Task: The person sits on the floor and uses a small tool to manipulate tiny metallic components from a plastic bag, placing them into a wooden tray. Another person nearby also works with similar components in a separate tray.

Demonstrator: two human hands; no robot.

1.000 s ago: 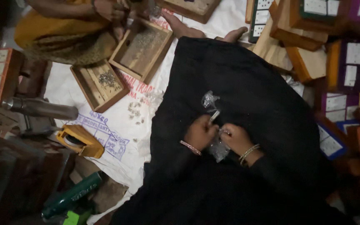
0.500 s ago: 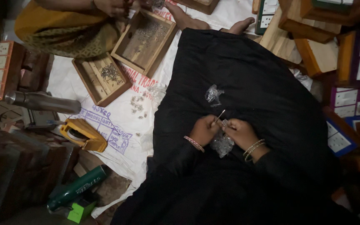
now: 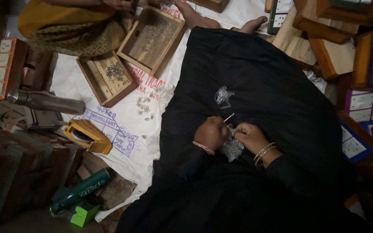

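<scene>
My left hand [image 3: 210,133] is closed around a thin metal tool [image 3: 228,118] whose tip points up and right. My right hand [image 3: 250,136] pinches a small crumpled clear plastic bag [image 3: 232,148] that hangs between both hands over my lap. The hands touch each other above the black cloth [image 3: 273,86] covering my legs. A second crumpled clear plastic bag [image 3: 223,96] lies on the cloth a little beyond the hands. Bangles ring both wrists.
Two open wooden boxes [image 3: 109,77] [image 3: 154,36] with small metal parts sit on a white sheet [image 3: 121,129] at left, with loose parts scattered near them. A steel bottle [image 3: 48,101], a yellow tape dispenser [image 3: 87,136] and a green bottle [image 3: 80,190] lie left. Another person in yellow [image 3: 70,21] sits opposite. Wooden switchboards [image 3: 324,47] are stacked right.
The camera view has shifted slightly. My hands have stayed together over my lap, working the small plastic bag and the tool; the bag now hangs lower between them.
</scene>
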